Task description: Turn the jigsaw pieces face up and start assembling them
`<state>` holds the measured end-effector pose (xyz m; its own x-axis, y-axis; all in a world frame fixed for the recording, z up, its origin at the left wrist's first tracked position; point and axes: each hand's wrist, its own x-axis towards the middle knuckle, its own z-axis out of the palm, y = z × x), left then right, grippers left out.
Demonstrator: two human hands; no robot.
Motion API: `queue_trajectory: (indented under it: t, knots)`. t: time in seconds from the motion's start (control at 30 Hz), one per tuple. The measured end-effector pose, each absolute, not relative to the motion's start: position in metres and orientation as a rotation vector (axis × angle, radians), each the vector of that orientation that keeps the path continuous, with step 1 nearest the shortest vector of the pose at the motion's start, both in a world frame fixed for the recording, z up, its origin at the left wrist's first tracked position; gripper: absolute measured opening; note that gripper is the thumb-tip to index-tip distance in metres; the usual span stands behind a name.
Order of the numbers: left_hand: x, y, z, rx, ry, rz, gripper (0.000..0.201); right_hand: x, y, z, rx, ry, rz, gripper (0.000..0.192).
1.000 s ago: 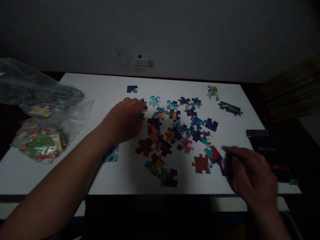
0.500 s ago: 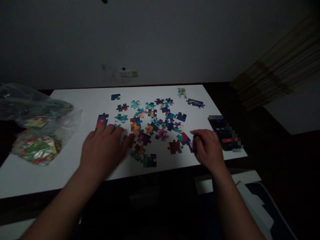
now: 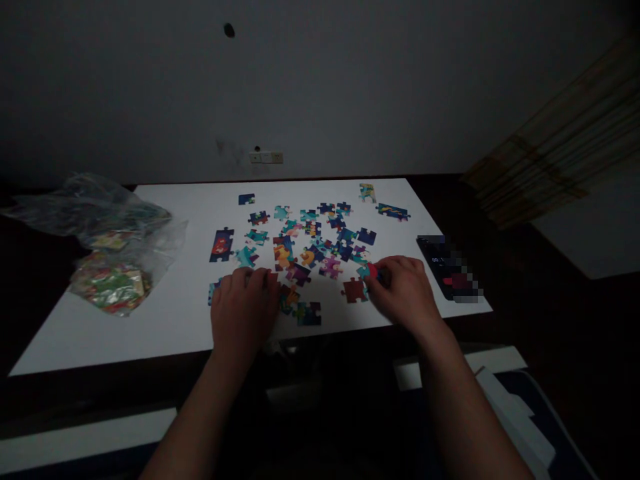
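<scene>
Loose jigsaw puzzle pieces lie on the white table (image 3: pixel 165 340). My left hand (image 3: pixel 245 310) rests palm down at the near side, fingers bent forward and apart, partly covering some pieces. A teal piece (image 3: pixel 213 292) shows at its outer side, and a reddish piece (image 3: pixel 272 276) by the index finger. My right hand (image 3: pixel 403 290) pinches a red and blue puzzle piece (image 3: pixel 373 271) between thumb and fingers; the fingers hide part of it. Left of that thumb lies a brown-red piece (image 3: pixel 355 291). A joined dark blue and red section (image 3: pixel 221 245) lies beyond my left hand.
Clear plastic bags (image 3: pixel 113 287) with more pieces lie on the table's left. A phone (image 3: pixel 447 267) showing a timer lies by the right edge. Joined pieces (image 3: pixel 393 212) and a corner piece (image 3: pixel 247 199) lie toward the back. A wall socket (image 3: pixel 266 158) is behind the table.
My left hand has moved right and nearer the front edge, uncovering the blue and red section. My right hand has shifted slightly left onto the red and blue piece. The view has also shifted.
</scene>
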<state>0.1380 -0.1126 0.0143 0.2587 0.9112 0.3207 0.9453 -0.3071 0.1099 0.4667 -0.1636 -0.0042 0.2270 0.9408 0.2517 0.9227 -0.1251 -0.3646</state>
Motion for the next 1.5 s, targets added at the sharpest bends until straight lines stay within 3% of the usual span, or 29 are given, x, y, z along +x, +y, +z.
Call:
queue_trajectory:
  t: [0.13,0.27,0.47,0.57,0.7,0.77,0.87,1.0,1.13,1.3,1.5]
  knots:
    - [0.145,-0.133,0.016,-2.586,-1.714,-0.908,0.021,0.457,-0.165,0.011,-1.925,-1.303,0.397,0.032]
    - [0.162,-0.156,0.020,-2.863,-1.796,-1.423,0.023,0.420,-0.172,0.026,-1.423,-0.833,0.850,0.067]
    - [0.173,-0.159,0.029,-2.840,-2.271,-2.002,0.019,0.349,-0.178,0.020,-1.279,-0.650,1.151,0.048]
    - [0.166,-0.156,0.028,-2.709,-2.353,-2.124,0.015,0.326,-0.181,0.015,-1.294,-0.715,1.176,0.046]
    - [0.154,-0.157,0.017,-2.695,-2.347,-2.000,0.015,0.335,-0.188,0.012,-1.437,-0.983,0.980,0.037]
    - [0.150,-0.159,0.008,-2.759,-2.192,-1.751,0.015,0.363,-0.189,0.008,-1.600,-1.093,0.653,0.031]
    - [0.148,-0.160,-0.007,-2.830,-1.744,-1.373,0.017,0.425,-0.185,0.000,-1.888,-1.115,0.198,0.038]
    - [0.154,-0.161,-0.017,-2.878,-1.384,-1.003,0.018,0.479,-0.178,-0.011,-2.135,-1.357,0.087,0.043]
    - [0.157,-0.162,-0.018,-2.854,-1.344,-0.853,0.016,0.470,-0.180,-0.009,-2.067,-1.583,-0.145,0.040]
    - [0.156,-0.162,-0.020,-2.856,-1.373,-0.844,0.015,0.441,-0.193,0.000,-1.819,-2.003,0.051,0.041]
    - [0.156,-0.163,-0.022,-2.853,-1.364,-0.840,0.013,0.442,-0.188,-0.004,-1.852,-2.014,0.191,0.033]
